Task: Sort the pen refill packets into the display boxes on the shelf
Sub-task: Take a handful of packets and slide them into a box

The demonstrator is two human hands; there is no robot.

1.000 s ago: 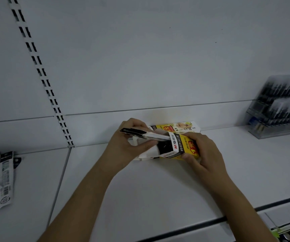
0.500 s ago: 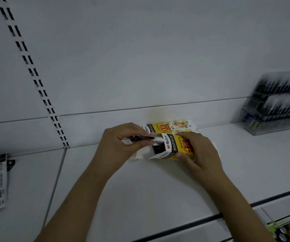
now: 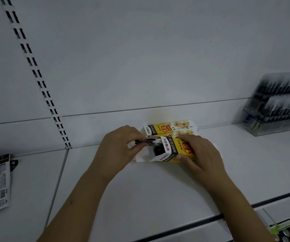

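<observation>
Head view
Front display box (image 3: 177,150): yellow-black printed cardboard, rectangular, lying on its side on the white shelf (image 3: 140,193), open end toward the left with white flaps spread.
Rear display box (image 3: 170,128): same print, closed as far as visible, just behind the front one against the back panel (image 3: 140,58).
Refill packets in hand (image 3: 147,142): thin flat plastic sleeves, black and white, a small bundle – their tips sit at the box mouth, dark contents visible inside.
Loose refill packets (image 3: 0,180): flat sleeves with barcodes, scattered on the shelf at far left, well apart from the boxes.
Clear pen rack (image 3: 278,105): transparent plastic, tiered, rows of dark pens, blurred, far right.
Slotted upright (image 3: 36,74): white metal strip with paired slots.
Obstruction: both hands cover part of the front box.
Left hand (image 3: 119,145): fingers and thumb curled, pinching the bundle.
Right hand (image 3: 200,152): wrapped over the front box – thumb on its near side, fingers on top.
</observation>
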